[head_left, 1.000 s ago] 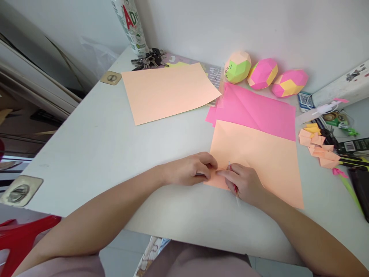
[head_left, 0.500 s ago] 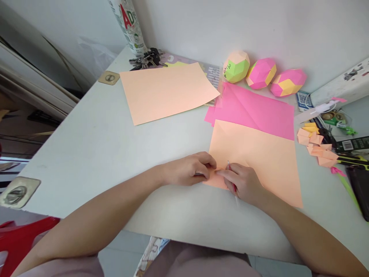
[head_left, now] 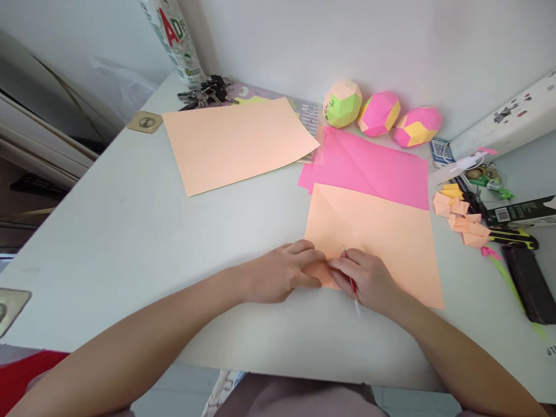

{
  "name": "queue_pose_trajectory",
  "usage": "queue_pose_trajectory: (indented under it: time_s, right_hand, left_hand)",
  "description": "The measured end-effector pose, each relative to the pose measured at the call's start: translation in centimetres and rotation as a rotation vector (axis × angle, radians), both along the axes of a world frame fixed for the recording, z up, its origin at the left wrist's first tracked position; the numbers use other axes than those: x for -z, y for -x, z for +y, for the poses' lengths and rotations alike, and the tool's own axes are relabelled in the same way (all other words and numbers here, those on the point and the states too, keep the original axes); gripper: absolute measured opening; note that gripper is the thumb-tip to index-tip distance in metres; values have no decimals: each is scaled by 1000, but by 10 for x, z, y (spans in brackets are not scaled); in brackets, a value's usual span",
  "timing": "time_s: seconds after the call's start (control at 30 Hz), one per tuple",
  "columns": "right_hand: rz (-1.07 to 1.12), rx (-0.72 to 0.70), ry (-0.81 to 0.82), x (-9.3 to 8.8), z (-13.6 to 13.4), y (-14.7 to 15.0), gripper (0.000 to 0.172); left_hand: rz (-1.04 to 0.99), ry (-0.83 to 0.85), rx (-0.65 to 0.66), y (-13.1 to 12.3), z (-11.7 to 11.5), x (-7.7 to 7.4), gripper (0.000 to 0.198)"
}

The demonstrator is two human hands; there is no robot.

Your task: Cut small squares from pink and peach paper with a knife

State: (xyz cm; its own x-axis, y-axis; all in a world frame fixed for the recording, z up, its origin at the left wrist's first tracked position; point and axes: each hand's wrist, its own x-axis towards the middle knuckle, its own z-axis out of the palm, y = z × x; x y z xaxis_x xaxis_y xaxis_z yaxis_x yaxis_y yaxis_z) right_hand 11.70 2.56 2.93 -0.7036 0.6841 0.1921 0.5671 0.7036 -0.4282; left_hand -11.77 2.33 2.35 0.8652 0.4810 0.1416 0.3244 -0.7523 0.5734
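Two bare hands meet over the near left corner of a peach sheet [head_left: 391, 231], which overlaps pink sheets [head_left: 369, 168]. My left hand [head_left: 282, 271] presses on a small orange paper piece [head_left: 321, 272], its thumb and fingers spread apart. From the right, my right hand [head_left: 367, 278] is closed around a thin pen with a red section [head_left: 353, 285], and its fingertips touch the same small piece. What lies beneath the fingertips is hidden. Another peach sheet [head_left: 234, 145] lies farther back on the left.
Three faceted paper balls [head_left: 379, 113] line the wall. Keys [head_left: 208, 91] and a tall can [head_left: 176, 46] stand at the back left. Folded peach pieces [head_left: 463, 220], a yellow-black cutter [head_left: 515, 237] and a black case [head_left: 529, 284] are at the right.
My left hand has spread its thumb away from its fingers over the small piece. The view has shifted, so the objects at the back appear farther left. My right hand still holds the pen.
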Motion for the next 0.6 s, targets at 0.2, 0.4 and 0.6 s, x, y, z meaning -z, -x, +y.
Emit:
queue_pose_trajectory:
  time_s: [0.2,0.4,0.6]
  right_hand:
    - [174,96,530,-19,-21,-21,35]
    - [380,155,567,-8,-39,-20,25]
    - [372,140,333,1,-44,-12,15]
  left_hand:
    - [54,-65,-13,-5,-6,1,41]
    - [50,-157,-56,-10,-14,9,45]
    - [59,-212,-66,-13,-17,12,41]
